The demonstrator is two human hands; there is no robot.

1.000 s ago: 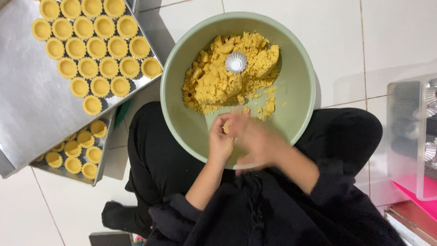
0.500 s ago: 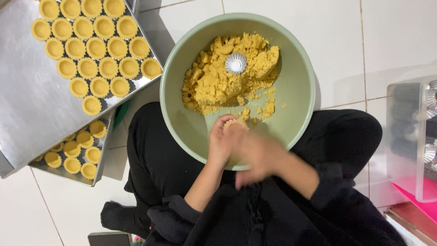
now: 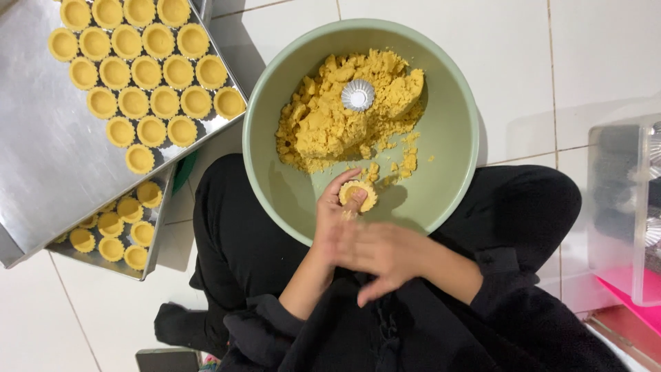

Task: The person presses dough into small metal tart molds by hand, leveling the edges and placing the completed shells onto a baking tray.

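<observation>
A pale green bowl [image 3: 454,138] rests on my lap and holds crumbly yellow dough [image 3: 330,117]. A small fluted metal mould [image 3: 358,95] lies on top of the dough. My left hand [image 3: 337,213] holds a small dough-filled tart shell [image 3: 358,195] over the bowl's near side, thumb pressed into it. My right hand [image 3: 385,255] is blurred, fingers apart, just below and beside the left hand, holding nothing that I can see.
A steel tray [image 3: 48,158] at the left carries several shaped tart shells [image 3: 148,72]. A second tray [image 3: 148,258] with more shells lies partly under it. A clear plastic container [image 3: 623,207] stands at the right on white floor tiles.
My hands have shifted slightly. The right hand has drawn back from the shell and spread its fingers, while the left keeps the shell over the bowl.
</observation>
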